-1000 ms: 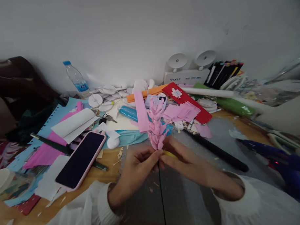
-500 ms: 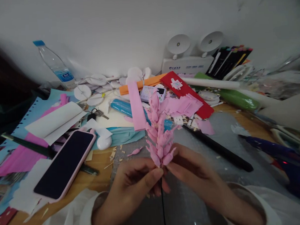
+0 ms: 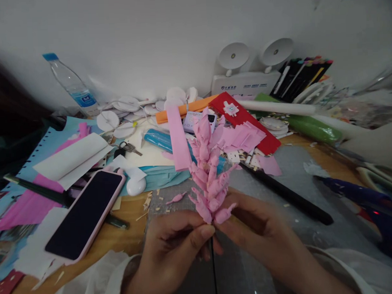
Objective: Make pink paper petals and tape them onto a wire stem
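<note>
A pink crepe-paper flower spike [image 3: 207, 172] stands upright in front of me, with bud-like pieces stacked along its stem. My left hand [image 3: 178, 246] pinches the base of the stem between thumb and fingers. On the other side, my right hand [image 3: 260, 230] closes round the lowest buds, its fingers partly hidden behind the flower. A single loose pink bud [image 3: 177, 198] lies on the grey mat [image 3: 171, 188], just beyond my left hand.
To the left lies a phone [image 3: 85, 215], with keys [image 3: 128, 148] behind it. A black rod [image 3: 287, 193] and a blue glue gun [image 3: 362, 205] are at the right. Pink paper pieces [image 3: 243, 136], a red sheet [image 3: 263, 140] and a water bottle [image 3: 74, 87] are farther back.
The flower spike has tilted and turned slightly between my fingers, and its tip looks larger and higher. Both hands keep their hold near its base.
</note>
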### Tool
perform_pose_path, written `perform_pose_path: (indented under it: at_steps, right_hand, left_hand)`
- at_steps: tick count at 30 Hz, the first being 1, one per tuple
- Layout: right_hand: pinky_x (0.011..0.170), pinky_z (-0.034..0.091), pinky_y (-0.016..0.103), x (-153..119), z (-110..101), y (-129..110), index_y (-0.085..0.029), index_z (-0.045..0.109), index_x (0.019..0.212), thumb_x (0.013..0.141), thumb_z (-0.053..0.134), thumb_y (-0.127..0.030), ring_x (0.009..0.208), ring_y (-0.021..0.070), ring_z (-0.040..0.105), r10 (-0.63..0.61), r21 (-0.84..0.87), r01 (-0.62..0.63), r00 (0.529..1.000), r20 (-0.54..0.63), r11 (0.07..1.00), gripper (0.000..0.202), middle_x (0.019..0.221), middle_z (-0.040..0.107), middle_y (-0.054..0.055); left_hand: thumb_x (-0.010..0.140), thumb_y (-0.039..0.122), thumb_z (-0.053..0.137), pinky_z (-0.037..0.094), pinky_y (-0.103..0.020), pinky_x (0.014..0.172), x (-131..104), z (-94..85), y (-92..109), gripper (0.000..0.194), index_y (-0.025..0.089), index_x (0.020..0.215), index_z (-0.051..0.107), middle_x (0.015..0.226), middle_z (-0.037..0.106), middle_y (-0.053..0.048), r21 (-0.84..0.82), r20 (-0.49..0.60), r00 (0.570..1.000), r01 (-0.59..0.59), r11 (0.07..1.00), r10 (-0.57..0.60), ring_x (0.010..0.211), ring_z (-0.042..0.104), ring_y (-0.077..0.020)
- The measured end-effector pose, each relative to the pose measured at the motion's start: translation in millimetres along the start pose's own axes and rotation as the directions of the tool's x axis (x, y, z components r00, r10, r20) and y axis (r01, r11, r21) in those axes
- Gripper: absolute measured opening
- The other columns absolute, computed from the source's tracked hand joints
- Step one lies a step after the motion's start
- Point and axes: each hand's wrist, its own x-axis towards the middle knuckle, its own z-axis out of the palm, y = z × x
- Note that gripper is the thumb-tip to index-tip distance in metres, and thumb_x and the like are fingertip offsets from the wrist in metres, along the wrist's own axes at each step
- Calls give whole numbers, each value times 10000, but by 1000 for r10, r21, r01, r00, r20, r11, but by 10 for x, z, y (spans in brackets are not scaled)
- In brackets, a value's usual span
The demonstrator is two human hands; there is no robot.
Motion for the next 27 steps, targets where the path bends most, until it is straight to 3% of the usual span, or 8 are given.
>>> perform_pose_path:
  at_steps: [8, 11, 18, 27]
  right_hand:
    - [607, 532, 253, 2, 8, 8, -218, 656, 759, 797, 690, -228, 638, 97, 581, 34, 137, -37, 999, 24, 990, 52, 864, 540, -12]
    - [595, 535, 261, -7, 11, 54, -227, 674, 774, 816, 668, -207, 643, 99, 588, -9, 157, 8, 1000, 9, 988, 48, 872, 531, -9]
    - [623, 520, 217, -59, 1, 106, -231, 688, 753, 811, 665, -154, 745, 111, 594, -103, -59, 96, 985, -136, 994, 99, 870, 547, 0]
    - [648, 486, 253, -21, -16, 43, -205, 642, 725, 813, 652, -214, 737, 136, 582, -48, -193, 31, 995, -86, 981, 89, 815, 565, 12]
  left_hand:
    - [832, 228, 628, 431, -167, 462, -5, 8, 12, 235, 130, 635, 710, 549, 659, -44, 51, -15, 1000, 1, 999, 0, 471, 530, -89]
    - [841, 224, 616, 425, -164, 461, 2, 4, -1, 251, 123, 628, 701, 538, 650, -40, 55, -8, 1000, -3, 998, 3, 464, 523, -84]
    - [832, 232, 621, 429, -155, 464, 4, 26, -11, 235, 121, 631, 673, 562, 667, -44, -14, 10, 1000, -15, 1000, 15, 475, 525, -81]
    - [826, 178, 618, 433, -143, 488, -33, 29, -42, 170, 126, 665, 637, 572, 639, -11, -26, -47, 998, -47, 999, 46, 505, 535, -72]
